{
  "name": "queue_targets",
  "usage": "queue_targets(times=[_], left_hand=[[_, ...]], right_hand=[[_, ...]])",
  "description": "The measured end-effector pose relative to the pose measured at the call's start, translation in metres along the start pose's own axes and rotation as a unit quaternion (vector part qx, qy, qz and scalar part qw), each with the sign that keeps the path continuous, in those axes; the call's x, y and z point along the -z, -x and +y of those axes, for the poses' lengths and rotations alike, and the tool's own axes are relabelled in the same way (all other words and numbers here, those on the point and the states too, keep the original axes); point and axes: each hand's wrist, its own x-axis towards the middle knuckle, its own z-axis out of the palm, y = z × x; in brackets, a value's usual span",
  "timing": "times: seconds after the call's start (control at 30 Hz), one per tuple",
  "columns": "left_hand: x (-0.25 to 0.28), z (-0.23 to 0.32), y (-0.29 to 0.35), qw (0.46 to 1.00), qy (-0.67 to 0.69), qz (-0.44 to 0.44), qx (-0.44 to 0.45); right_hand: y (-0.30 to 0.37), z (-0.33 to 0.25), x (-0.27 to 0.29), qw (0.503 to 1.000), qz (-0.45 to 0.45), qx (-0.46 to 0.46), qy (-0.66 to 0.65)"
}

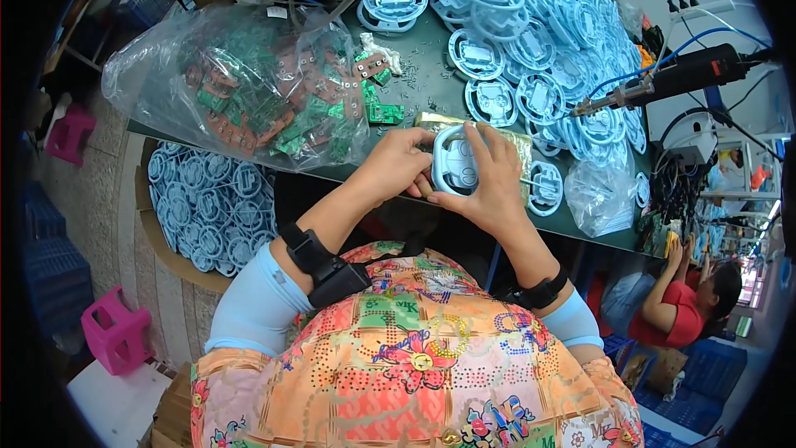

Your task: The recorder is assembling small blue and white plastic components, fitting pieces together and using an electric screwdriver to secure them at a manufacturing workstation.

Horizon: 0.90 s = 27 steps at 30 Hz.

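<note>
left of centre, bagged circuit boards (274, 104); then the left hand (395, 166) pinching a blue wheel-shaped shell (458, 163) near the bench's (431, 33) front edge — the right hand (497, 176) spans its right side. likely positioning it — next needs an even two-handed hold.

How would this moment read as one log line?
right hand: gripping blue wheel-shaped part | left hand: at its left rim | left: clear bag of circuit boards | front right: heap of similar parts

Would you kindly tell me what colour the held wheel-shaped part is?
The wheel-shaped part is light blue, as the head view shows.
</note>
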Motion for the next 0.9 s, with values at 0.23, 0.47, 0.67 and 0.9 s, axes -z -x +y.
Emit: queue_targets(times=[0.23,0.47,0.67,0.9], left_hand=[[0.0,-0.003,-0.002,1.0,-0.02,-0.005,-0.019],[-0.002,-0.005,-0.002,0.999,-0.017,0.024,-0.02],[-0.003,-0.001,-0.001,1.0,0.001,0.016,0.002],[-0.003,-0.002,-0.002,1.0,0.004,0.015,0.003]], right_hand=[[0.002,0.0,-0.006,1.0,0.019,-0.006,-0.008],[0.005,0.0,-0.01,0.999,0.037,-0.004,-0.015],[0.005,-0.002,-0.01,0.999,0.039,-0.007,-0.005],[0.006,0.0,-0.013,0.999,0.039,0.02,0.024]])
